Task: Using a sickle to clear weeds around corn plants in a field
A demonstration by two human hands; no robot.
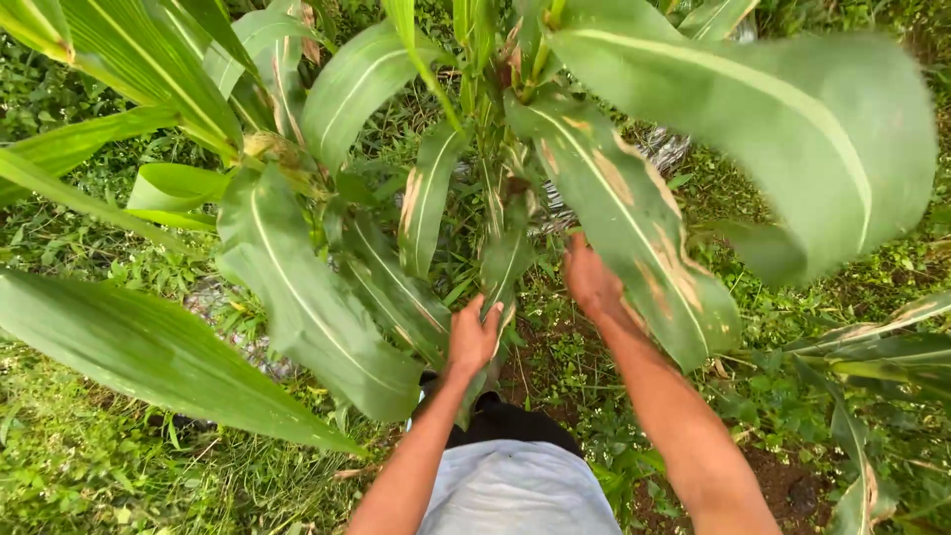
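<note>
I look down on a tall maize plant [490, 149] with broad green leaves, some with brown dried streaks. My left hand [471, 337] is closed around a narrow lower leaf [503, 267] close to the stalk. My right hand [592, 280] reaches into the plant just right of the stalk, partly behind a wide leaf [634, 228] with brown patches. Its fingers are hidden, so I cannot see whether it grips anything.
Large leaves [168, 352] spread left and right around my arms. Low weeds and grass [89, 466] cover the ground, with dark soil [783, 485] at the lower right. A strip of grey plastic sheet [664, 149] shows behind the stalk.
</note>
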